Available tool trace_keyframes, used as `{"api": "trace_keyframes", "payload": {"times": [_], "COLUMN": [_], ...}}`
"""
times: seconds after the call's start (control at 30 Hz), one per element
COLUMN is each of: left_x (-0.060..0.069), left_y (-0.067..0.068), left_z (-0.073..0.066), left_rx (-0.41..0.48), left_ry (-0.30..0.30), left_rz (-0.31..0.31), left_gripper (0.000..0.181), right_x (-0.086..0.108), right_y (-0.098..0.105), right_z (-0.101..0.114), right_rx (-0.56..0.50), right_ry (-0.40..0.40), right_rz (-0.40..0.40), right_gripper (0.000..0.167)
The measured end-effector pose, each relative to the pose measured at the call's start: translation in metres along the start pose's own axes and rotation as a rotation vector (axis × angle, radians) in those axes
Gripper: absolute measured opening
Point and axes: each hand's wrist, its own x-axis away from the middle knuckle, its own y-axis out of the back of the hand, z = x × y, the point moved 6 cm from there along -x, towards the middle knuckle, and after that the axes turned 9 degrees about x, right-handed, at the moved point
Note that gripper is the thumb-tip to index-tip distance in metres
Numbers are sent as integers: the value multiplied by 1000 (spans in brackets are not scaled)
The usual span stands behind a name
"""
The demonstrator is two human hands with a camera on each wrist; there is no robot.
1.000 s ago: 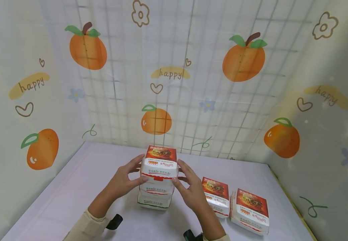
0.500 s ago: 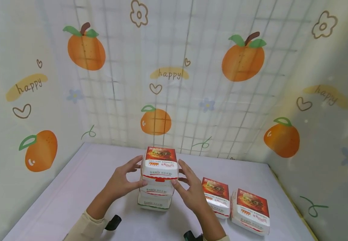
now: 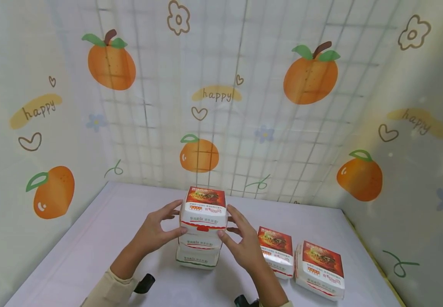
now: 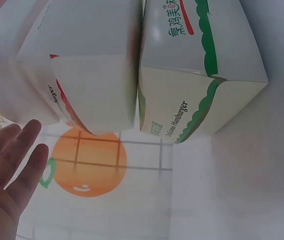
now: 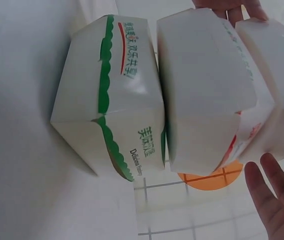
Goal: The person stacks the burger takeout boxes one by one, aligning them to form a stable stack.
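Note:
Three white paper burger boxes stand in a stack at the middle of the table. The top box (image 3: pixel 203 213) has a red lid picture of a burger and a red wavy trim. Below it is a red-trimmed middle box (image 5: pixel 202 90), on a green-trimmed bottom box (image 4: pixel 192 95). My left hand (image 3: pixel 154 232) holds the top box from the left, thumb at its lower front edge. From the right my right hand (image 3: pixel 242 238) grips the same box, thumb also in front. Most of the top box lies outside the left wrist view.
Two more burger boxes, a nearer-stack box (image 3: pixel 275 247) and an outer box (image 3: pixel 319 268), sit side by side at the right on the white table (image 3: pixel 129 213). Behind stands a curtain (image 3: pixel 160 128) printed with oranges, over a wire grid.

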Motion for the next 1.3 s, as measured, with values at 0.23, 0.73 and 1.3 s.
{"api": "trace_keyframes", "payload": {"times": [0.23, 0.73, 1.3], "left_x": [0, 1, 3], "left_y": [3, 8, 9], "left_z": [-3, -7, -5], "left_rx": [-27, -38, -33], "left_ry": [-58, -55, -12], "left_rz": [-7, -3, 2], "left_gripper": [70, 67, 69], "right_x": [-1, -4, -2], "right_y": [0, -3, -3], "right_z": [1, 0, -5], "right_rx": [2, 12, -14], "right_ry": [-17, 24, -81], "right_rz": [12, 19, 50], "right_gripper": [69, 68, 76]}}
